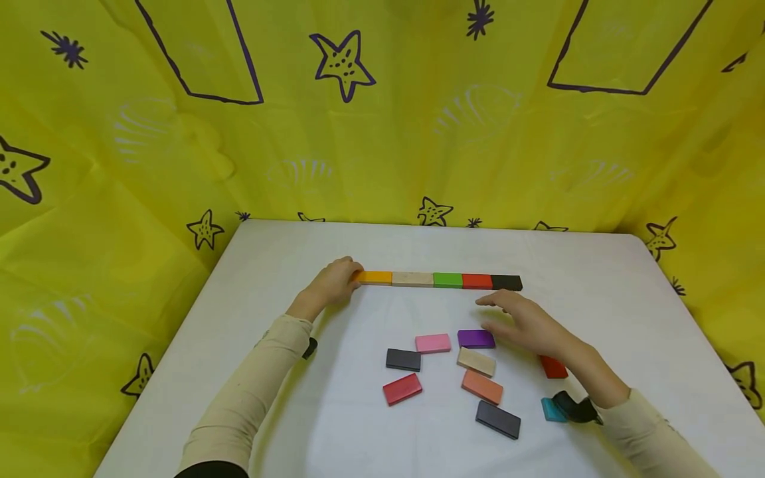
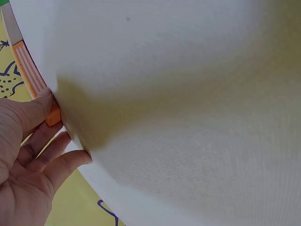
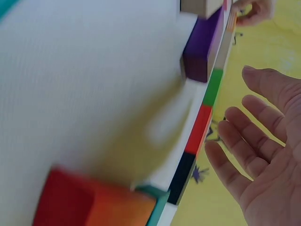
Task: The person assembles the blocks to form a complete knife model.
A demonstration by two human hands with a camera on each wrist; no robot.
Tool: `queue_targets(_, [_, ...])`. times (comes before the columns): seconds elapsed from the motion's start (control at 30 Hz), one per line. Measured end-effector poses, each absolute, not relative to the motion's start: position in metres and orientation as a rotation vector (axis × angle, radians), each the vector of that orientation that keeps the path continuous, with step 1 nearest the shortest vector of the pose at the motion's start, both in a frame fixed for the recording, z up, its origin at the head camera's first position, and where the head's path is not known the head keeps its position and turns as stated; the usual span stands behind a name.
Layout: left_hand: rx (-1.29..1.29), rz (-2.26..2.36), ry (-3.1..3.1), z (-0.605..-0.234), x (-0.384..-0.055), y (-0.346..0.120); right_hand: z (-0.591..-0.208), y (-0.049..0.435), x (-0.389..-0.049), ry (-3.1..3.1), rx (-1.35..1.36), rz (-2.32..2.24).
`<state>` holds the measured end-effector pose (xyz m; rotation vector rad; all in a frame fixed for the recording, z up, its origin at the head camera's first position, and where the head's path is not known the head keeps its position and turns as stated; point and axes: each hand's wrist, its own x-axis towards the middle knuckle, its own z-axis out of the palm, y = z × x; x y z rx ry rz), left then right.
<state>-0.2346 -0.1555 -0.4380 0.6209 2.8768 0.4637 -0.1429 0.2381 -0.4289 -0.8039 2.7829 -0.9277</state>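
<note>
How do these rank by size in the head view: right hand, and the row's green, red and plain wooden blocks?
Right hand
Plain wooden block
Green block and red block: too alike to rank

White table (image 1: 586, 265), yellow cloth backdrop (image 1: 394, 146) (star-printed, lightly creased)

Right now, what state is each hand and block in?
Left hand: pinching the orange block's end
Right hand: fingers extended, holding nothing
Block row: five blocks, end to end
Purple block: flat
Pink block: flat
Loose beige block: flat
Salmon block: flat
Crimson block: flat
Two loose dark blocks: flat
Teal block: partly hidden
Loose red block: partly hidden
</note>
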Motion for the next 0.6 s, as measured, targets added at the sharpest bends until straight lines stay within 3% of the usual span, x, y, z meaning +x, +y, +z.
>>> queue_targets(0.6, [0.595,0.467,2.875,-0.437,-0.235,-0.154,-0.438,0.194,-0.133,2.645,-0.997,-0.827])
